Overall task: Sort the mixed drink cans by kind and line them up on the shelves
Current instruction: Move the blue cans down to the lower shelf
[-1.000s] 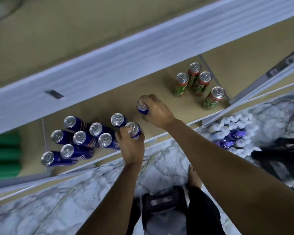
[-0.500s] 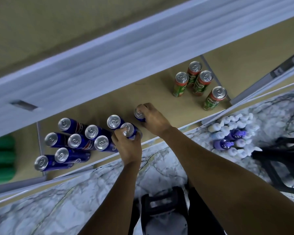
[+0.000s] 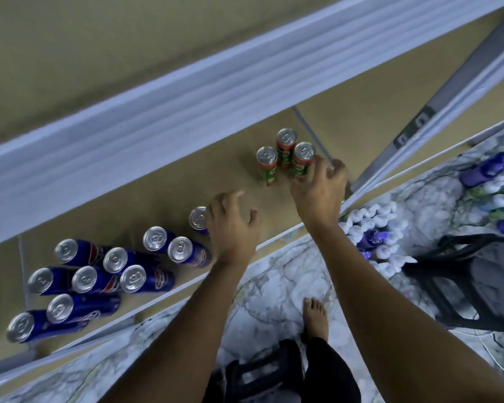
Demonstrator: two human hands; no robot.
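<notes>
Several blue cans point(image 3: 133, 279) stand packed together at the left of the tan shelf point(image 3: 245, 181). One more blue can point(image 3: 199, 218) stands apart at the right end of that group. My left hand point(image 3: 233, 231) hovers just right of it with relaxed, spread fingers and holds nothing. Three red-and-green cans point(image 3: 266, 162) stand further right. My right hand point(image 3: 317, 189) is over their front right side, fingers spread downward, thumb next to the nearest red-and-green can point(image 3: 303, 157). Whatever lies under that palm is hidden.
A white shelf board point(image 3: 186, 91) overhangs the back of the shelf. A grey upright post point(image 3: 419, 120) stands at the right. On the marble floor point(image 3: 274, 280) are a pile of white and purple bottles point(image 3: 373, 228), a black stool point(image 3: 463, 274) and my foot point(image 3: 314, 315).
Both hands let go of the blue cans they held. My right hand moved right to the red-and-green cans; my left hand shifted right beside the last blue can.
</notes>
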